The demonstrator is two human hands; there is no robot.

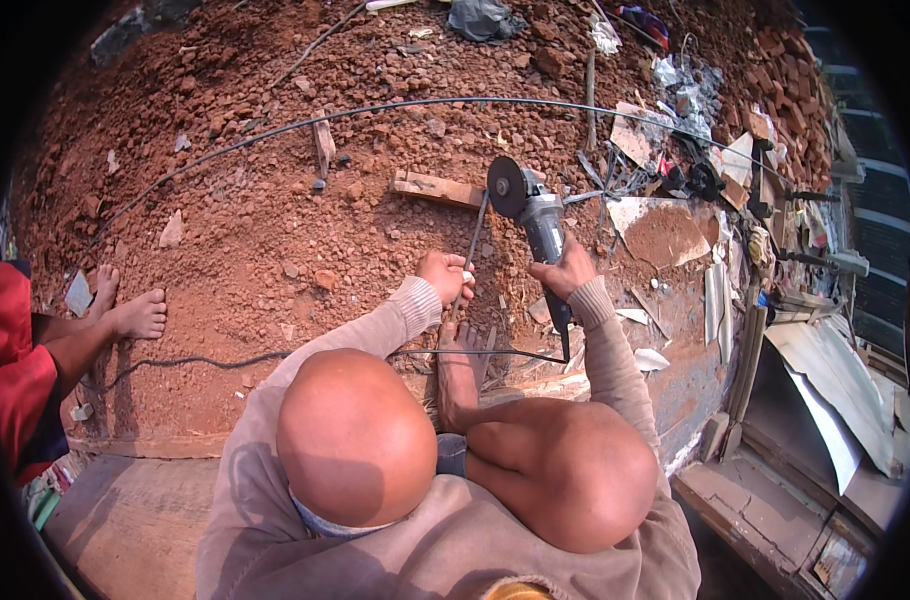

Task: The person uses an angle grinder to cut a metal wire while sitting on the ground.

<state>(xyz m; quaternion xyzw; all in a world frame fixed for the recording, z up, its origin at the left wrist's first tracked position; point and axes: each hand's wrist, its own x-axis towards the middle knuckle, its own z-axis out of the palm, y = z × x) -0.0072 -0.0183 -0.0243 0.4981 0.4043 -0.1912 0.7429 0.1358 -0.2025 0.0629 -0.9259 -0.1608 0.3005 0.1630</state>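
Note:
My right hand (569, 268) is wrapped around the body of a grey and black angle grinder (546, 228). The grinder's dark cutting disc (508, 187) points away from me, close beside the far end of a thin metal rod (476, 232). Closed on that rod is my left hand (441, 277), lower down, near my bare foot (461, 352). The rod slants from my toes up to a short wooden block (438, 188) on the soil. Whether the disc touches the rod, or is spinning, I cannot tell.
The grinder's black cord (475, 352) crosses my foot and runs left. A long dark rod (415, 103) arcs across the red soil. Another person's bare feet (135, 315) are at the left. Scrap and metal sheets (825, 400) lie to the right. A wooden board (135, 520) lies lower left.

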